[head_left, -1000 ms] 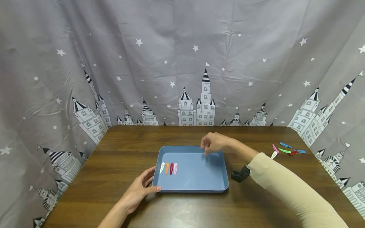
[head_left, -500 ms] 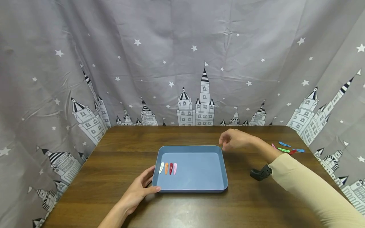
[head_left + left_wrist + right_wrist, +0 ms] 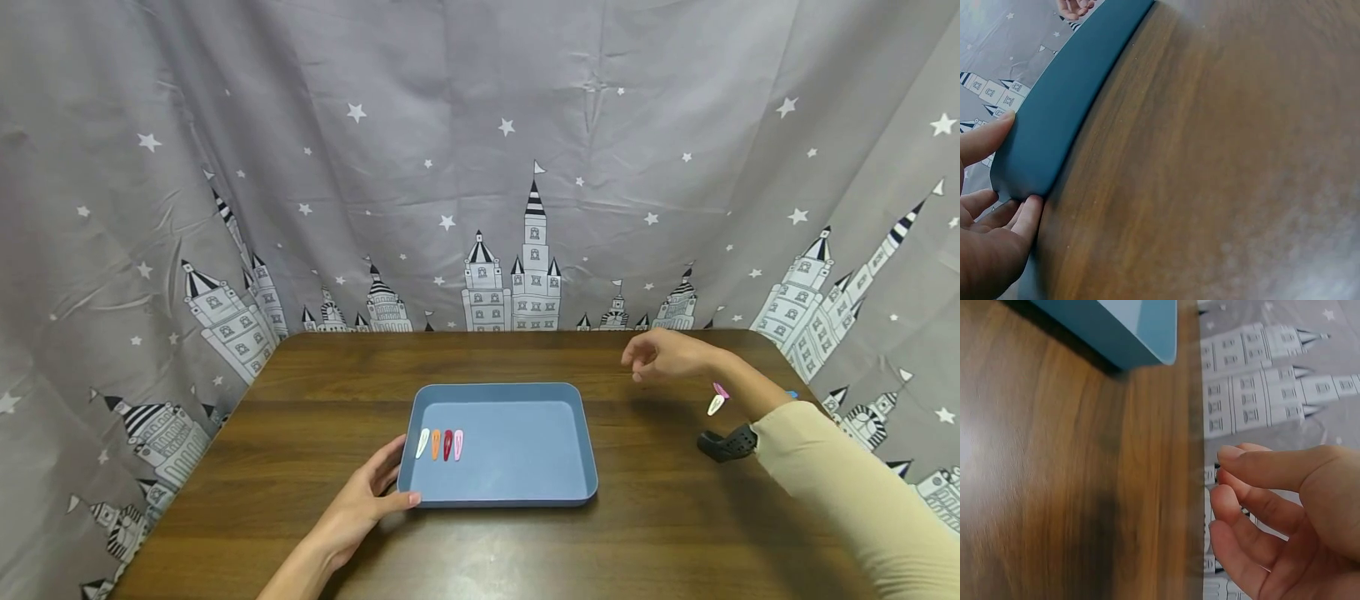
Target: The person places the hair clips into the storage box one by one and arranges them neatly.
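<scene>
Right hand [image 3: 663,357] empty, fingers loosely curled, grip closed on nothing — hovering over the bench [image 3: 337,367] toward its far right corner. Loose hair clips [image 3: 717,400] just right of and slightly nearer than that hand, near the right edge; pink and white ones showing, the rest mostly hidden behind the forearm. White clip's long axis running roughly far-to-near, slightly slanted. Right hand far the closer one to them.

Left hand [image 3: 367,504] holding the blue tray [image 3: 585,442] at its near left corner — thumb on the front wall, fingers along the left wall, as seen from the left wrist too. Four clips in a row [image 3: 440,444] inside the tray at its left end, long axes far-to-near.

Versus a second ago: right hand gone from over the tray's far rim rightward, past the tray's right end, toward the loose clips; left hand and tray unchanged.
</scene>
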Action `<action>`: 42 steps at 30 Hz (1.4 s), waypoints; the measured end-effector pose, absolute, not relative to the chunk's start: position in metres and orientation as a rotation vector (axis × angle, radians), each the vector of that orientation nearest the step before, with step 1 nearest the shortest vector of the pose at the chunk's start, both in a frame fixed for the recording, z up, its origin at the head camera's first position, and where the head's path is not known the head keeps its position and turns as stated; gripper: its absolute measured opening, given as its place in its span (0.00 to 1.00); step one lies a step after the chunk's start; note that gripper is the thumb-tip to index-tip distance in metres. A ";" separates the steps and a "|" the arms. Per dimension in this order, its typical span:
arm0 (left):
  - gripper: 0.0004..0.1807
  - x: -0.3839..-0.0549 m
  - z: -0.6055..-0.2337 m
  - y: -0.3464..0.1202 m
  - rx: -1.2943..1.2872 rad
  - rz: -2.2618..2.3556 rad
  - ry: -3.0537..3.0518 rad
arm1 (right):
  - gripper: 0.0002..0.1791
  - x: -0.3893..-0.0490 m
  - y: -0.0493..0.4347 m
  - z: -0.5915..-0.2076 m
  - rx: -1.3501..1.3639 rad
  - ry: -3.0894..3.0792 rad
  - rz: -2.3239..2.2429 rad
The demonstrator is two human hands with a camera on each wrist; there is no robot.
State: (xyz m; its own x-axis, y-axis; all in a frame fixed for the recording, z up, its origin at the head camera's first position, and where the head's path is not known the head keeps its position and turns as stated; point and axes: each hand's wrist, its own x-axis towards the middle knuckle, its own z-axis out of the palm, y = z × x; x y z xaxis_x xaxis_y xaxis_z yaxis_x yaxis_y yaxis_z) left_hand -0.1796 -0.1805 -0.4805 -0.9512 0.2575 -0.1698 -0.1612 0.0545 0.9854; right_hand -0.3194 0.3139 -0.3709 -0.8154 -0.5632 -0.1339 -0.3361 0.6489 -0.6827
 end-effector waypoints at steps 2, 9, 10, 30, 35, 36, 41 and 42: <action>0.50 -0.180 -0.481 -0.181 0.102 1.968 2.034 | 0.13 -0.319 0.319 -0.371 -0.705 2.529 -0.961; 0.50 -0.180 -0.481 -0.182 0.111 1.961 2.029 | 0.14 -0.320 0.333 -0.372 -0.615 2.525 -0.970; 0.50 -0.179 -0.481 -0.183 0.108 1.961 2.029 | 0.14 -0.320 0.334 -0.372 -0.604 2.521 -0.979; 0.50 -0.179 -0.481 -0.182 0.104 1.973 2.025 | 0.16 -0.315 0.387 -0.376 -0.419 2.598 -0.998; 0.50 -0.178 -0.481 -0.182 0.107 1.981 2.038 | 0.15 -0.311 0.408 -0.384 -0.346 2.619 -1.076; 0.50 -0.178 -0.480 -0.182 0.111 1.985 2.036 | 0.14 -0.310 0.413 -0.385 -0.339 2.635 -1.076; 0.50 -0.179 -0.478 -0.182 0.140 1.994 2.016 | 0.14 -0.305 0.437 -0.395 -0.308 2.769 -0.986; 0.50 -0.179 -0.478 -0.182 0.143 1.994 2.013 | 0.14 -0.304 0.441 -0.397 -0.295 2.785 -0.973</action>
